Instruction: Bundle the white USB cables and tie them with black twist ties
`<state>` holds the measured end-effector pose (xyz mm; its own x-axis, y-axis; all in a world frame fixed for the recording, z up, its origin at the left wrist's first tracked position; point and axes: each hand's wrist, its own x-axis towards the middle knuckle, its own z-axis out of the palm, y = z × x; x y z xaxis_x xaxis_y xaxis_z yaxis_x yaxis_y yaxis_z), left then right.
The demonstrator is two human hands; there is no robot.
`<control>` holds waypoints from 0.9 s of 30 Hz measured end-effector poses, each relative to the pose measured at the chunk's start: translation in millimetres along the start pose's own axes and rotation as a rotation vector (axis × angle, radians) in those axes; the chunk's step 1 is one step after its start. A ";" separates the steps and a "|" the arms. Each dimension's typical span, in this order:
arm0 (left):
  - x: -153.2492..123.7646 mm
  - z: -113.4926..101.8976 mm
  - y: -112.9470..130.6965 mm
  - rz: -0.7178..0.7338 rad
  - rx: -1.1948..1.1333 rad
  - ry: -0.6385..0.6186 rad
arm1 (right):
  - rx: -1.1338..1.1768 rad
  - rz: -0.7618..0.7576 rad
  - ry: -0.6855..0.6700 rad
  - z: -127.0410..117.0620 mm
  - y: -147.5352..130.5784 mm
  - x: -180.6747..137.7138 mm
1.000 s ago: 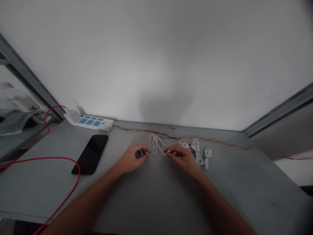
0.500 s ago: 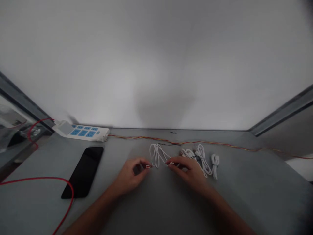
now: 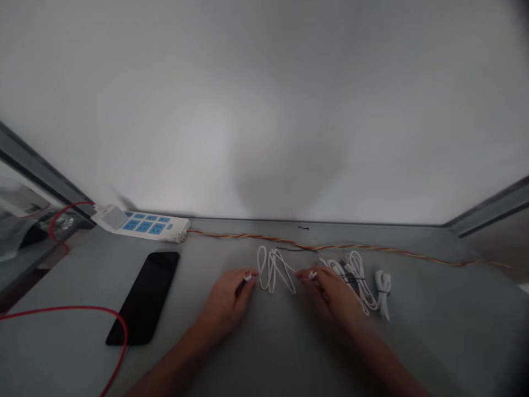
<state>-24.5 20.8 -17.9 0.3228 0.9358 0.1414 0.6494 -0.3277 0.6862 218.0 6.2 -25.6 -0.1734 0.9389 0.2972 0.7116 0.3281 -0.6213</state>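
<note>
A white charging cable [image 3: 271, 270] lies in loose loops on the grey table between my hands. My left hand [image 3: 226, 295] pinches one of its ends, a plug [image 3: 248, 275] with a reddish tip, between thumb and fingers. At the other side my right hand [image 3: 333, 292] is closed on the cable's other end, where a small white connector [image 3: 313, 274] shows at the fingertips. Just beyond the right hand lie tied bundles of white cable [image 3: 360, 278], partly covered by that hand. A smaller tied white cable [image 3: 383, 292] lies farther right.
A black phone [image 3: 144, 298] lies at left, crossed by a red cable [image 3: 82, 309]. Behind it sits a white power strip [image 3: 155, 226] with blue sockets and a plugged-in charger [image 3: 112, 217]. Twisted red-yellow wire [image 3: 248, 236] runs along the back, near thin black ties [image 3: 293, 249].
My hands have moved farther apart with the cable ends, the right one going right. The loops between them have spread. The whole view has shifted slightly.
</note>
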 end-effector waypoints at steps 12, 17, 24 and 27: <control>-2.7 -2.4 7.2 -0.044 0.356 0.083 | -0.169 0.217 -0.078 7.8 -14.0 -7.4; -4.8 0.0 6.1 -0.093 0.246 0.026 | -0.040 0.261 -0.131 1.6 -16.8 -8.0; -4.0 1.2 14.3 -0.230 0.289 -0.122 | -0.132 0.279 -0.231 10.0 -16.0 -9.3; -3.0 0.9 15.9 -0.245 0.280 -0.149 | -0.125 0.318 -0.272 9.8 -17.9 -9.1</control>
<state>-14.5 12.7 -8.1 0.2178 0.9684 -0.1215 0.8757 -0.1389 0.4625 200.2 -7.2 -24.3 -0.0932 0.9899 -0.1070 0.8325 0.0186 -0.5537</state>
